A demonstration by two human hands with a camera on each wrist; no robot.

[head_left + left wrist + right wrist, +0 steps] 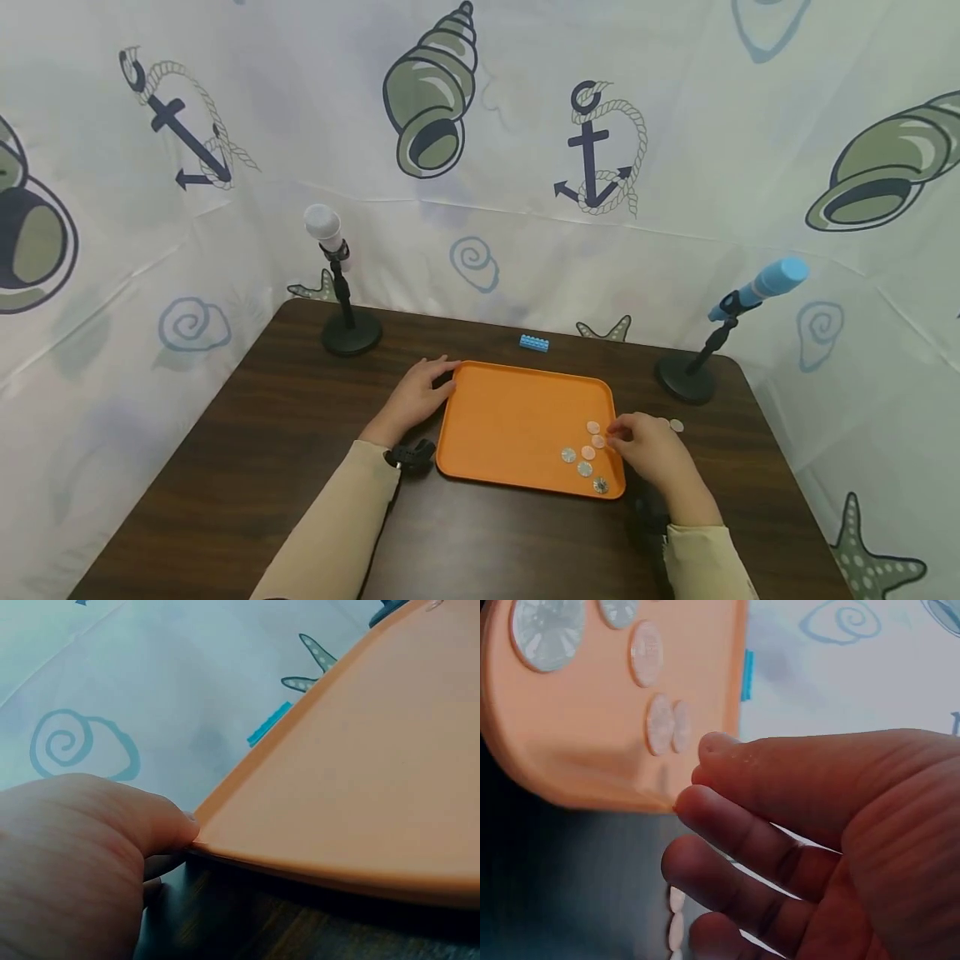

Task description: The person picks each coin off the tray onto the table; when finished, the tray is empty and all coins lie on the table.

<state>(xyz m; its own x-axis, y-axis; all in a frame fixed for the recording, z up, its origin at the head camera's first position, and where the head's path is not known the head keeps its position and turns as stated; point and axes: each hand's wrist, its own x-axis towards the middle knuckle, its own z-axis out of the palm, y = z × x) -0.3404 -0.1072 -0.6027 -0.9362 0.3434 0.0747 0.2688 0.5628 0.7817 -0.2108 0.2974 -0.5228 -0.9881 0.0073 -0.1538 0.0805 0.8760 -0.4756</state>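
An orange tray (525, 408) lies on the dark wooden table. My left hand (420, 396) grips its far left corner; in the left wrist view a digit (169, 821) lies on the rim, others below. My right hand (652, 450) hovers at the tray's right edge, fingers bent, thumb and index tips close together. Whether a coin sits between those tips is hidden. Several coins lie in the tray's right part, including a large silver coin (547, 630) and a coppery coin (646, 652). Beyond the right hand, more coins (677, 425) rest on the table.
A blue toy brick (534, 342) sits behind the tray. At the back left stands a black stand with a white cylinder (322, 225); at the back right, another stand holds a blue cylinder (772, 282). A patterned curtain (517, 150) hangs around the table (247, 433).
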